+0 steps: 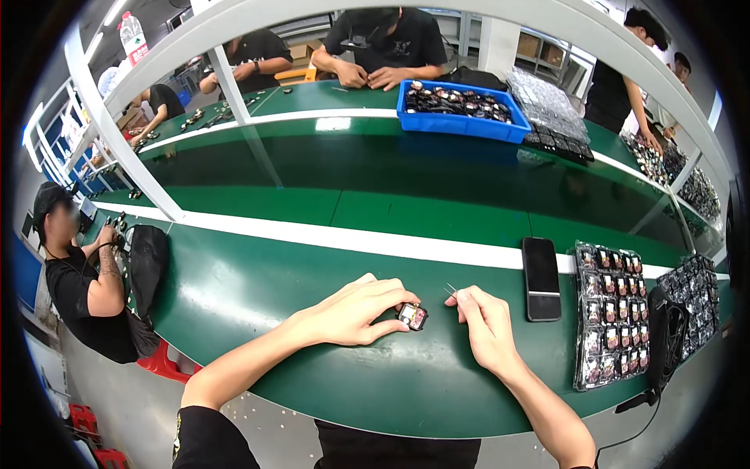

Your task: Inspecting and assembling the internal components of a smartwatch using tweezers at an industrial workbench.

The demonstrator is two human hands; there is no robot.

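Observation:
My left hand (pixel 351 314) holds a small square electronic module (pixel 413 316) at the table, between thumb and fingertips. The module has a black case, with white and reddish parts showing on its upper face. To the right of it, and apart from it, my right hand (pixel 490 327) is closed in a pinch on thin metal tweezers (pixel 451 291). Their fine tips point left toward the module without touching it. Most of the tweezers is hidden inside my fingers. Both forearms rest over the near part of the green table (pixel 328 383).
A black phone (pixel 541 279) lies right of my right hand. Beyond it are a clear tray of similar modules (pixel 612 316), a second tray (pixel 694 301) and a black cable (pixel 664 340). A blue bin (pixel 461 127) stands across the conveyor. Co-workers sit opposite and at left.

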